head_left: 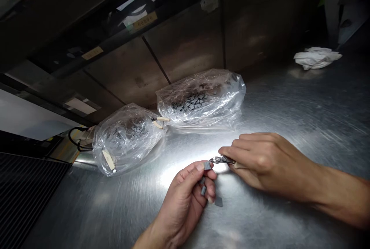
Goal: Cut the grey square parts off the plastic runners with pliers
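Note:
My left hand (187, 199) pinches a small grey block (207, 165) between thumb and forefinger. More small grey pieces (203, 190) rest against its curled lower fingers. My right hand (260, 160) is closed around a small metal hand tool (221, 159), which looks like pliers or nippers. Its tip meets the edge of the pinched block, or comes very near; I cannot tell which. Just right of the left fingertips, a flat grey piece (219, 202) lies on the metal tabletop (260, 222).
Two clear plastic bags, one left (130, 156) and one right (202, 118), hold many small grey pieces near the back wall. Beige-handled tools (158, 121) lie between them. A crumpled white cloth (316, 57) sits at the back right. A dark ribbed surface (26, 195) borders the left.

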{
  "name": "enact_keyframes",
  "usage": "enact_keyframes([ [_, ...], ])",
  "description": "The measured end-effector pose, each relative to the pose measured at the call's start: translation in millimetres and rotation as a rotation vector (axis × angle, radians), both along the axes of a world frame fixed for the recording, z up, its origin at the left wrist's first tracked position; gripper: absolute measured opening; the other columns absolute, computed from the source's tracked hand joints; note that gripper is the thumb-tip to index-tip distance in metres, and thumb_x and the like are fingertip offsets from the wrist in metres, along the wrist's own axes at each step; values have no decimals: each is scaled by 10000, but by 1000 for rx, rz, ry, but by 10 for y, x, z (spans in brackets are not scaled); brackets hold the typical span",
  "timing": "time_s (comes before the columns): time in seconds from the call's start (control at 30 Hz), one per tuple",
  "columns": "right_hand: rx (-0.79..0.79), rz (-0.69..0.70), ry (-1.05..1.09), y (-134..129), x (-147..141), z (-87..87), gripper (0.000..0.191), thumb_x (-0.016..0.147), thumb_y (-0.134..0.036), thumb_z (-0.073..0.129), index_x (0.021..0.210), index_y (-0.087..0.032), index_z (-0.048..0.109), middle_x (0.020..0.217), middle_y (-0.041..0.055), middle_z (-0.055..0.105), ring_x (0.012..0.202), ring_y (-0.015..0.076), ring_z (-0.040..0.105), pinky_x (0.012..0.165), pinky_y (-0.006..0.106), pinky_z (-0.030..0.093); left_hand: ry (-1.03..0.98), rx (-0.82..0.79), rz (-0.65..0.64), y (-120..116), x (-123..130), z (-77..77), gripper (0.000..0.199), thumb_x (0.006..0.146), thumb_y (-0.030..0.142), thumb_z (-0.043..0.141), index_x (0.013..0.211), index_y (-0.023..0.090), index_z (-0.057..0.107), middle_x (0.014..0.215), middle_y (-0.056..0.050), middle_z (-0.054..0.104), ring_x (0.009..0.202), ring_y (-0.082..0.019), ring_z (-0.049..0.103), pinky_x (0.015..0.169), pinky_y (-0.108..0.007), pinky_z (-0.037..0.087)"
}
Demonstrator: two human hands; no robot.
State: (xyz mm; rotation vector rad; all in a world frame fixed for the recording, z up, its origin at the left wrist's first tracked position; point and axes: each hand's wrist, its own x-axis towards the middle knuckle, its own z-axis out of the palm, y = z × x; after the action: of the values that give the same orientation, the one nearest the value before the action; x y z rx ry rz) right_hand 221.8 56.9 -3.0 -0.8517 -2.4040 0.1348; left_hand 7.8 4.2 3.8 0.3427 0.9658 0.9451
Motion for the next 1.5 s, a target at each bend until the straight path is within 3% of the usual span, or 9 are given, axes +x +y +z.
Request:
enact_keyframes([
  [0.1,-131,37,96,8,2,20,160,963,-118,549,906,-177,687,727,-8,613,653,164,523,669,324,351,-7,-2,4,16,-2,6,166,859,247,811,899,88,786,792,-54,721,583,-78,599,588,-181,499],
  [0.2,-306,210,161,-61,-38,31,163,929,-95,585,998,-195,694,781,-19,643,709,154,555,722,314,377,-12,16,28,36,-22,-8,165,864,244,784,892,82,780,783,-57,714,579,-92,609,571,-191,497],
  [0.3,-422,341,112,-191,-111,18,217,886,-92,661,1049,-233,692,891,-27,691,824,160,609,786,319,398,-28,-4,60,54,-47,-24,153,865,213,749,903,67,776,780,-59,703,577,-96,615,572,-195,502],
  [0.43,-469,343,-4,-315,-194,-25,285,817,-83,754,1033,-262,699,1006,-42,716,957,182,638,858,338,405,-65,-51,92,65,-65,-30,154,880,197,721,911,57,779,772,-53,685,563,-90,607,565,-197,509],
  [0.7,-375,344,26,-300,-197,-77,329,742,-28,695,993,-240,702,877,-37,677,834,173,594,769,327,395,-105,-82,122,73,-82,-40,135,874,161,754,919,39,791,769,-42,674,557,-64,589,514,-176,491],
  [0.97,-227,275,172,-180,-143,-36,240,908,-59,560,1041,-188,712,796,3,631,724,175,516,672,336,349,-82,-75,123,66,-65,26,101,833,122,791,906,54,803,732,-39,698,518,-56,590,509,-164,504],
  [1.1,-123,207,154,-117,-119,-43,241,912,-63,567,1094,-151,700,815,29,651,742,194,534,687,351,356,-79,-73,135,69,-70,26,165,834,84,774,994,95,809,738,-37,722,526,-71,610,510,-175,515],
  [1.33,179,15,54,-73,-94,-7,168,959,-131,597,1080,-104,710,853,65,686,792,231,573,709,382,364,-111,-50,51,54,-87,-1,144,826,170,857,927,85,797,753,-35,726,517,-50,607,494,-146,499],
  [1.5,213,5,10,-76,-125,17,159,980,-132,585,1059,-103,721,835,70,681,794,239,558,732,393,369,-143,-38,60,19,-40,-20,160,830,209,865,895,87,784,752,-28,713,548,-56,609,524,-156,518],
])
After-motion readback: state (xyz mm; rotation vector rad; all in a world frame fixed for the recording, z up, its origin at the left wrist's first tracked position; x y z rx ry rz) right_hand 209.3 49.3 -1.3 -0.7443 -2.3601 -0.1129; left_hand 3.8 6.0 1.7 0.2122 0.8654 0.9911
